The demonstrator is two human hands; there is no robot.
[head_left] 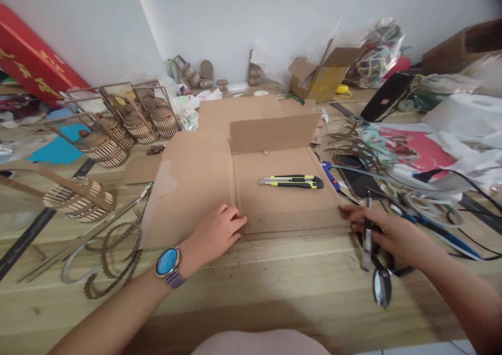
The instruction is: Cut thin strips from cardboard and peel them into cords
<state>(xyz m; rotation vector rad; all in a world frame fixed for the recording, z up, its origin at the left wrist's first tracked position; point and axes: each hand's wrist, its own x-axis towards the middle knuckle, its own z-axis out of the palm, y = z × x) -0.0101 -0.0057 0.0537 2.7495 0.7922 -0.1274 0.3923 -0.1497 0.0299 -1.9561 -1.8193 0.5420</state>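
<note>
A flattened cardboard box (196, 187) lies unfolded on the wooden table, with one flap (274, 133) standing up at its far side. My left hand (219, 227), wearing a watch, rests on its near edge beside the central fold, fingers stretched and holding nothing. My right hand (386, 232) has a dark pen (367, 235) between its fingers, while a fingertip touches the cardboard's near right corner. A yellow-and-black utility knife (292, 181) lies on the right panel, its blade end pointing left. Below my right hand is a dark object with a shiny oval end (381, 287), partly hidden.
Small lidded bamboo baskets (104, 148) with handles stand on the left. Curled strips (117, 255) lie in front of them. To the right are a phone (358, 174), blue-handled pliers (443, 235), cables and a white roll (466, 117). An open carton (325, 78) sits near the wall.
</note>
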